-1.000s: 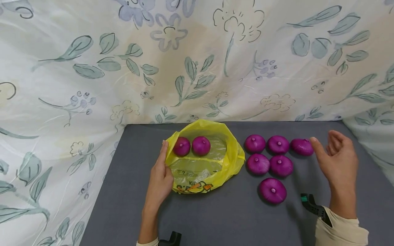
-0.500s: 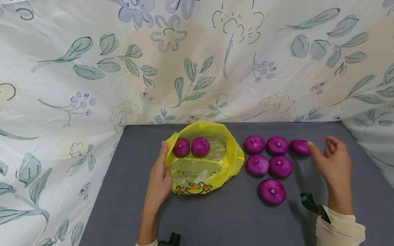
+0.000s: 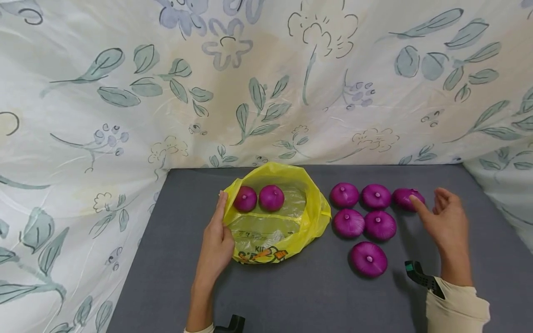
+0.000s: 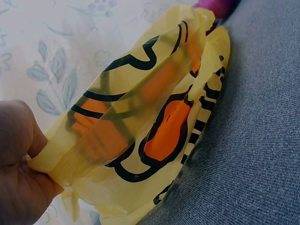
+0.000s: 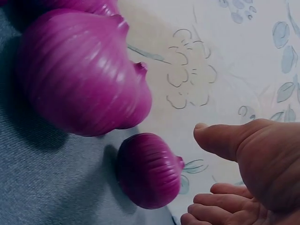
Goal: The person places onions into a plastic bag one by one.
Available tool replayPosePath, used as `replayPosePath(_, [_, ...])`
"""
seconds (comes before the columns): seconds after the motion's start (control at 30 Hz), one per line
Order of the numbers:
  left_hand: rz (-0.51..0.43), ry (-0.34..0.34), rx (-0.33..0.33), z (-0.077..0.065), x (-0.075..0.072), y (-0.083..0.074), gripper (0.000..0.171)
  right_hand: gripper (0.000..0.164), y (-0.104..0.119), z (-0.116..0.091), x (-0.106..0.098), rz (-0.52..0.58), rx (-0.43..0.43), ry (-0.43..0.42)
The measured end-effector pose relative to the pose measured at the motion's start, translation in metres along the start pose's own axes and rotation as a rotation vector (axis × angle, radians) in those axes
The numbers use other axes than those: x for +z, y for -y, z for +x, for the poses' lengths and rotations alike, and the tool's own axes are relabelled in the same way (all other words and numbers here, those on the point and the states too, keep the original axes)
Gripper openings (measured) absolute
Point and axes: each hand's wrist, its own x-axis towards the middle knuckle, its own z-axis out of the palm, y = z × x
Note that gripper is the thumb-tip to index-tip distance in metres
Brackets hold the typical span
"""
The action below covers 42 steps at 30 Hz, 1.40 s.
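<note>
My left hand (image 3: 216,243) pinches the left rim of a yellow plastic bag (image 3: 318,212), whose mouth faces me. Thumb and fingers grip its edge in the left wrist view, where the bag's printed side (image 4: 122,112) shows. Inside lie two purple onions, one onion (image 3: 245,199) at the left and another (image 3: 271,198) beside it. To the right, my right hand (image 3: 447,226) hovers beside the rightmost onion (image 3: 403,199), its thumb overlapping that onion's edge. In the right wrist view the thumb and fingers stand apart, with a gap between them and the onion (image 5: 147,171).
Several more onions stand between the bag and my right hand: a back pair (image 3: 344,194), a middle pair (image 3: 380,225) and a single front onion (image 3: 368,259). All rest on a grey tabletop (image 3: 291,296). A floral curtain (image 3: 266,83) hangs behind the table's far edge.
My right hand has moved a little left and down, closer to the rightmost onion. The left hand and the bag have kept their place.
</note>
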Motion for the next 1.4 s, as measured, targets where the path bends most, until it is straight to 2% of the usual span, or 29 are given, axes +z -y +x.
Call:
replayPosePath(0.33, [0.006, 0.006, -0.002, -0.001, 0.0, 0.0, 0.081, 0.097, -0.012, 0.006, 0.008, -0.042, -0.007, 0.044])
replayPosePath(1.03, [0.012, 0.002, 0.002, -0.001, 0.0, 0.0, 0.08, 0.101, -0.023, 0.02, 0.017, -0.122, -0.022, 0.09])
replayPosePath(1.4, [0.006, -0.01, 0.004, -0.002, -0.002, -0.001, 0.081, 0.101, -0.023, 0.024, 0.019, -0.09, 0.024, 0.079])
